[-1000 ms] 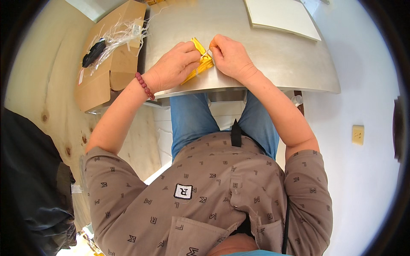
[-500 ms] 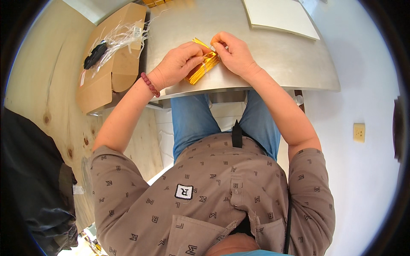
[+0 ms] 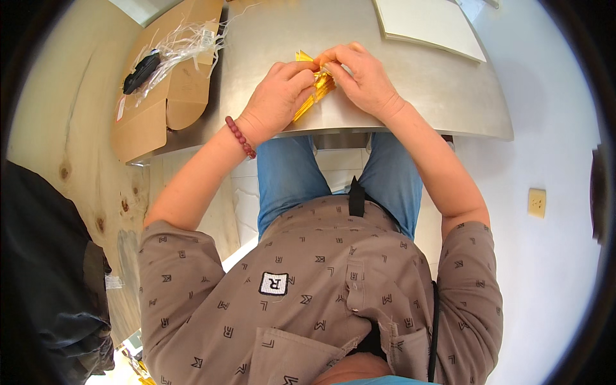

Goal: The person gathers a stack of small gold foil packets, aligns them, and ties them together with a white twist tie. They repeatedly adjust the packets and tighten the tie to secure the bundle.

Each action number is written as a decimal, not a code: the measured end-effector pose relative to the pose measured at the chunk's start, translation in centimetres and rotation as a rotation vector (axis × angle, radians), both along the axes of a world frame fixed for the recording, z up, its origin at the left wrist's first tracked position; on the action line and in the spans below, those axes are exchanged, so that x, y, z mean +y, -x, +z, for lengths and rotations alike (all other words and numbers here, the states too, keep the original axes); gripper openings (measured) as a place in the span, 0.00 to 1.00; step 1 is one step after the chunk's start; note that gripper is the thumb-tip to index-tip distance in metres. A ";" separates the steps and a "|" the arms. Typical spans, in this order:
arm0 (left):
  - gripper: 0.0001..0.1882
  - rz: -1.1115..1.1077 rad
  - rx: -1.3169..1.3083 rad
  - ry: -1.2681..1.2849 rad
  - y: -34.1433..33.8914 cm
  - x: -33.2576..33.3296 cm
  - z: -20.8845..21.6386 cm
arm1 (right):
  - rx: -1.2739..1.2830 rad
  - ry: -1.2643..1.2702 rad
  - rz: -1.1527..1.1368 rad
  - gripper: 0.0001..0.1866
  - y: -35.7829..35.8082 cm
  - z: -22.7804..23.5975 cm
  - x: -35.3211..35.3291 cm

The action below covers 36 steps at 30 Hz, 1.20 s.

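Observation:
A bundle of shiny gold foil strips (image 3: 310, 107) lies slantwise above the metal table, between my hands. My left hand (image 3: 277, 97) is closed, its thumb and fingers pinching the bundle near its middle. On the other side, my right hand (image 3: 364, 78) is also closed, its thumb and forefinger pressed together at a thin pale strip (image 3: 325, 69) around the bundle. Much of the bundle's middle is hidden by my fingers, so how the strip is fastened does not show.
An open cardboard box (image 3: 190, 96) stands at the left, with a tangle of thin white plastic strips (image 3: 183, 56) and a black object (image 3: 142, 73) on it. White sheets or boards (image 3: 430, 29) lie stacked at the back right of the metal table (image 3: 443, 96).
My left hand has shifted slightly right and closer to my right hand, covering more of the bundle. The bundle has tilted a little more upright. Both hands still pinch at its middle.

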<state>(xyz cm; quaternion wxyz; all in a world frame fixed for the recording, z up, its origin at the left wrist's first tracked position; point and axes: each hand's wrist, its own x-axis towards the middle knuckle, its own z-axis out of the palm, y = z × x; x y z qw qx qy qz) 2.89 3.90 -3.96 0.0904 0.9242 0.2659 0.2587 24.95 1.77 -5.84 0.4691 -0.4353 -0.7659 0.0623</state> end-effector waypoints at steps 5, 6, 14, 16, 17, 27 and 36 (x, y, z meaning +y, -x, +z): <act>0.06 0.048 -0.044 0.080 -0.1 -0.6 -0.5 | -0.142 -0.048 -0.019 0.06 -0.7 -0.1 -0.2; 0.06 0.036 -0.045 0.070 0.0 -0.5 -0.5 | -0.173 -0.089 -0.022 0.06 -0.7 -0.1 -0.2; 0.06 -0.003 -0.097 -0.005 0.1 -0.3 -0.9 | -0.246 -0.129 -0.040 0.06 -0.5 -0.6 -0.1; 0.05 0.006 -0.114 -0.025 0.1 -0.4 -1.1 | -0.253 -0.109 -0.061 0.06 -0.3 -0.7 0.1; 0.05 0.010 -0.131 -0.033 0.1 -0.4 -1.2 | -0.245 -0.102 -0.065 0.06 -0.3 -0.8 0.2; 0.06 -0.035 -0.161 -0.121 0.0 -0.2 -0.8 | 0.328 0.437 0.010 0.08 0.8 -0.7 0.3; 0.05 0.016 -0.121 -0.082 -0.1 -0.9 -0.5 | 0.130 0.243 -0.249 0.07 1.9 -1.4 0.0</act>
